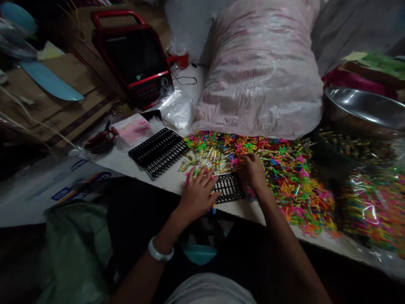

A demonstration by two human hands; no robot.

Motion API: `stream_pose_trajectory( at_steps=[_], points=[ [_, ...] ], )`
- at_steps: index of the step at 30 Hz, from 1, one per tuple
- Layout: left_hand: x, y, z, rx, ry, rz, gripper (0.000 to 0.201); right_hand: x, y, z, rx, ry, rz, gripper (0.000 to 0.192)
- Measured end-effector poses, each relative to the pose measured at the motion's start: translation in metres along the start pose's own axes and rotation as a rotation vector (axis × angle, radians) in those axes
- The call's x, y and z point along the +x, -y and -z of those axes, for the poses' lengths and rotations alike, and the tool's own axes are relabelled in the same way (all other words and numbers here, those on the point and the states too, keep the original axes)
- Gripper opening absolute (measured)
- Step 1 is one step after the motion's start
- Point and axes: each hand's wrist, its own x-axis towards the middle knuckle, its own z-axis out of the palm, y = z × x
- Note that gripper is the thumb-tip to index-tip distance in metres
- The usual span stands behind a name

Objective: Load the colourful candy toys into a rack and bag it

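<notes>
My left hand (198,191) lies with fingers spread over the left end of a small black slotted tray (232,188) at the table's front edge. Small colourful pieces peek out around its fingers. At the tray's right end, my right hand (254,172) has its fingers bent together among the bright pieces; whatever is in them is too small to make out. Behind both hands spreads a heap of small colourful plastic pieces (292,173). Nearer the left hand lie thin, clear, patterned tubes (205,157). More black slotted trays (161,152) are stacked to the left.
A big stuffed whitish sack (262,71) stands behind the heap. Back left are a red-framed screen player (131,59), clear plastic bags (177,107) and a fan blade (52,82). On the right are a metal bowl (367,105) and a clear bag of colourful pieces (373,207).
</notes>
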Motion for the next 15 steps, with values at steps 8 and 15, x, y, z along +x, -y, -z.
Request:
stream_pose_trajectory(
  at_steps=[8,15],
  points=[
    [0.002,0.001,0.001,0.004,0.003,-0.005,0.046,-0.026,0.013,-0.007,0.127,-0.015,-0.022,0.029],
    [0.004,0.003,0.000,0.018,-0.015,-0.031,0.044,-0.038,-0.001,0.023,0.231,-0.130,-0.127,0.023]
  ],
)
